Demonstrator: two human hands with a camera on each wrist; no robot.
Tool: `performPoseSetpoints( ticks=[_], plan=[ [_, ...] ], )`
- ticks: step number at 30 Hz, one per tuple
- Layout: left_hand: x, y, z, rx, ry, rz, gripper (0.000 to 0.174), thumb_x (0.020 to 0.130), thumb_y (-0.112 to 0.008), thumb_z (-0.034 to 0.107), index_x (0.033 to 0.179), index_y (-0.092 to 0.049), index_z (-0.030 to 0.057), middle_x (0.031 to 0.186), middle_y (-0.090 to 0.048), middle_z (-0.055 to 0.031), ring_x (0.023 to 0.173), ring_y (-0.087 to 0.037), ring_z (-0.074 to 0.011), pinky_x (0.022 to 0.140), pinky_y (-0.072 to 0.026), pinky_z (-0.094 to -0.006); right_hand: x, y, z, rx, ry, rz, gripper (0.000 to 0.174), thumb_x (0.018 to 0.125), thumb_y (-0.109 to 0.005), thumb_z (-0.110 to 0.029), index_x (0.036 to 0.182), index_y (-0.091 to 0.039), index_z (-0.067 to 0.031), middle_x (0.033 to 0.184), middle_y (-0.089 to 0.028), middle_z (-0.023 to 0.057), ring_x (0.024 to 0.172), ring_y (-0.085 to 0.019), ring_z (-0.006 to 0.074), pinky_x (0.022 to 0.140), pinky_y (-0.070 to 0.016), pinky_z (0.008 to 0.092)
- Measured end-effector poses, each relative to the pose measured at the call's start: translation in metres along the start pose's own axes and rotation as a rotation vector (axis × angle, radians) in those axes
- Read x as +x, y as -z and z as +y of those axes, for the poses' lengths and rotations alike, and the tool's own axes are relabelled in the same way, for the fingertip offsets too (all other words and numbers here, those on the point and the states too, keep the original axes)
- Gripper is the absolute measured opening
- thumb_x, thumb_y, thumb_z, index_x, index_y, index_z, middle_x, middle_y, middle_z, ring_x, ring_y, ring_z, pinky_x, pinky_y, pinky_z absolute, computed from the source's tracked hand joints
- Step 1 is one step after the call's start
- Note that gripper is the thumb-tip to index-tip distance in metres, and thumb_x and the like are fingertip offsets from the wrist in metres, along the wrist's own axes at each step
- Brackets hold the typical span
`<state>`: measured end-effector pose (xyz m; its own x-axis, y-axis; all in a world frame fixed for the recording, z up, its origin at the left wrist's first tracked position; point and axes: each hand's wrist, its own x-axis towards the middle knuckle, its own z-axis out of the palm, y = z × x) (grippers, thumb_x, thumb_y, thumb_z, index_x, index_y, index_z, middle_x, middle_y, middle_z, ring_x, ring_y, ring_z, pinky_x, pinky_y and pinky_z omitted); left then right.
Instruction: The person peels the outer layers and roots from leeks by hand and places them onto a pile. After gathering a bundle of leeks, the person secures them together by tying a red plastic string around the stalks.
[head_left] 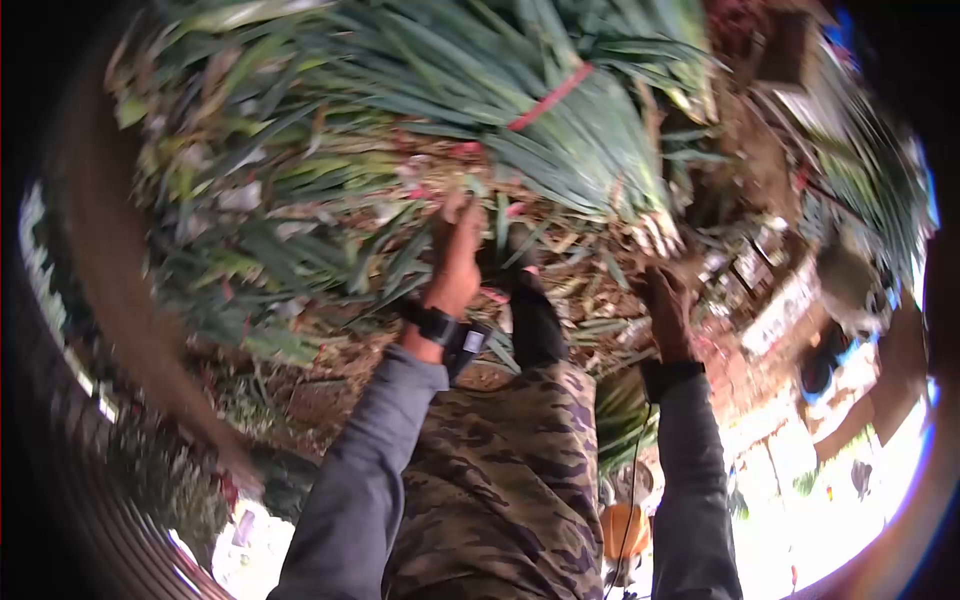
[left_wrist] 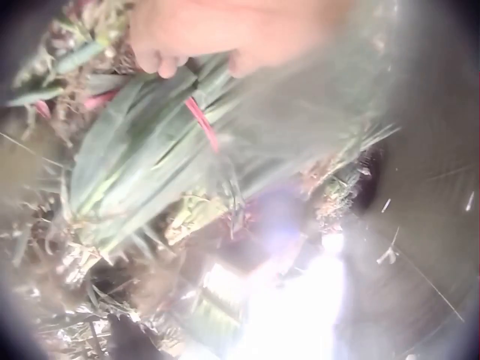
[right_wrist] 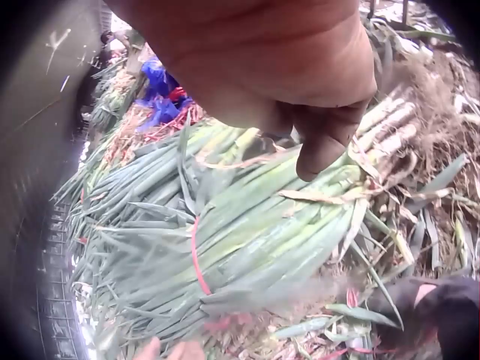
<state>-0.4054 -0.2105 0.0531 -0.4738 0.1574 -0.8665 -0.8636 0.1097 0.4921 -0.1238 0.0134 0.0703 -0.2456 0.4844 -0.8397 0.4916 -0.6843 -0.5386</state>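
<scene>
Hands: left hand (head_left: pixel 455 250) is up against the leafy half of the bundle, with its fingertips (left_wrist: pixel 161 61) curled over the leaves. The right hand (head_left: pixel 665 300) is at the root end, its thumb (right_wrist: pixel 326 146) lying on the stalks; whether its other fingers close round them cannot be told.
Bundle: bundle of green onions (head_left: pixel 570 140) sits in the upper centre of the head view, above and between both hands.
Long axis: it runs from upper left to lower right in the head view. In the right wrist view it runs from lower left to upper right.
Pointing: white ends (right_wrist: pixel 390 127) point toward the right hand, and the leaf tips fan out the other way.
Tie: red band (head_left: pixel 548 98) circles the leaves partway along.
Around: heap of loose leaves (head_left: pixel 280 180) fills the upper left of the head view, touching the bundle. A watch (head_left: pixel 437 325) is on the left wrist.
Below: black boot (head_left: pixel 535 320) and camouflage trousers (head_left: pixel 500 480) are between the arms.
Edge: tyre (right_wrist: pixel 56 300) is at the lower left of the right wrist view.
</scene>
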Motion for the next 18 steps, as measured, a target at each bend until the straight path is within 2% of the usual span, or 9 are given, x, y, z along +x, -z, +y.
performPoseSetpoints(
  ticks=[2,3,4,8,10,12,14,15,18],
  plan=[
    [-0.009,0.036,-0.023,-0.155,0.175,0.036,0.03,0.096,-0.069,0.035,0.118,-0.06,0.0158,0.112,-0.064,-0.0024,0.109,-0.061,-0.0205,0.095,-0.0468,-0.0346,0.007,-0.034,0.015,-0.042,-0.048,-0.12,0.032,0.101,-0.063,-0.028,0.113,-0.066,0.002,0.096,-0.071,0.008,0.083,-0.07,0.0168,0.071,-0.0546,0.0267],
    [-0.009,0.057,-0.038,-0.141,0.28,0.061,0.027,0.097,-0.068,0.033,0.116,-0.06,0.0167,0.112,-0.064,-0.0017,0.109,-0.063,-0.0207,0.097,-0.0462,-0.0368,0.01,-0.053,0.023,-0.065,-0.061,-0.172,0.032,0.102,-0.063,-0.028,0.113,-0.066,0.0018,0.096,-0.071,0.0077,0.083,-0.07,0.017,0.071,-0.0546,0.0273],
    [-0.014,0.072,-0.049,-0.135,0.29,0.1,0.027,0.097,-0.068,0.034,0.117,-0.061,0.0165,0.11,-0.065,-0.0009,0.105,-0.064,-0.019,0.096,-0.0461,-0.0374,0.015,-0.071,0.029,-0.116,-0.02,-0.293,0.032,0.102,-0.062,-0.028,0.113,-0.066,0.0016,0.098,-0.071,0.0079,0.083,-0.07,0.0173,0.072,-0.0549,0.028],
    [-0.034,0.113,-0.068,-0.138,0.256,0.145,0.023,0.099,-0.066,0.031,0.115,-0.062,0.0147,0.104,-0.066,-0.0005,0.098,-0.066,-0.016,0.09,-0.05,-0.0343,0.038,-0.158,0.036,-0.28,-0.058,-0.385,0.035,0.102,-0.061,-0.027,0.114,-0.065,0.0048,0.1,-0.069,0.0106,0.083,-0.07,0.0168,0.072,-0.0551,0.029],
    [-0.04,0.131,-0.075,-0.193,0.239,0.145,0.023,0.1,-0.065,0.029,0.117,-0.062,0.0129,0.102,-0.065,-0.0007,0.096,-0.067,-0.0155,0.087,-0.0524,-0.032,0.051,-0.199,0.037,-0.276,0.041,-0.456,0.036,0.101,-0.06,-0.027,0.108,-0.067,0.0078,0.095,-0.071,0.0125,0.073,-0.069,0.0186,0.069,-0.0562,0.0317],
    [-0.038,0.144,-0.069,-0.232,0.21,0.159,0.025,0.1,-0.065,0.028,0.119,-0.062,0.0111,0.103,-0.066,-0.001,0.096,-0.067,-0.0148,0.084,-0.0538,-0.0302,0.065,-0.244,0.021,-0.587,0.158,-0.506,0.034,0.101,-0.061,-0.026,0.11,-0.066,0.0068,0.099,-0.071,0.0113,0.075,-0.068,0.0166,0.069,-0.0544,0.032],
    [-0.023,0.172,-0.071,-0.221,0.162,0.113,0.03,0.101,-0.065,0.028,0.123,-0.061,0.0083,0.103,-0.066,-0.0019,0.096,-0.067,-0.0146,0.086,-0.0542,-0.0303,0.075,-0.29,0.015,-0.651,0.14,-0.53,0.033,0.101,-0.062,-0.025,0.116,-0.066,0.0042,0.103,-0.071,0.0109,0.078,-0.067,0.0161,0.07,-0.0533,0.0319],
    [-0.019,0.178,-0.067,-0.267,0.112,0.157,0.032,0.1,-0.065,0.028,0.124,-0.061,0.0072,0.103,-0.065,-0.0023,0.098,-0.067,-0.0159,0.086,-0.0541,-0.0304,0.073,-0.303,0.014,-0.681,0.131,-0.53,0.033,0.101,-0.063,-0.025,0.119,-0.065,0.0029,0.105,-0.07,0.0107,0.079,-0.066,0.0159,0.07,-0.0527,0.0319],
    [-0.016,0.209,-0.049,-0.385,0.063,0.192,0.035,0.101,-0.065,0.027,0.127,-0.059,0.0056,0.106,-0.064,-0.0035,0.103,-0.067,-0.0182,0.09,-0.0532,-0.0314,0.017,-0.366,-0.007,-0.804,0.366,-0.598,0.035,0.101,-0.064,-0.026,0.127,-0.064,-0.0031,0.109,-0.07,0.0106,0.087,-0.068,0.0166,0.073,-0.0528,0.0312]
  ],
)
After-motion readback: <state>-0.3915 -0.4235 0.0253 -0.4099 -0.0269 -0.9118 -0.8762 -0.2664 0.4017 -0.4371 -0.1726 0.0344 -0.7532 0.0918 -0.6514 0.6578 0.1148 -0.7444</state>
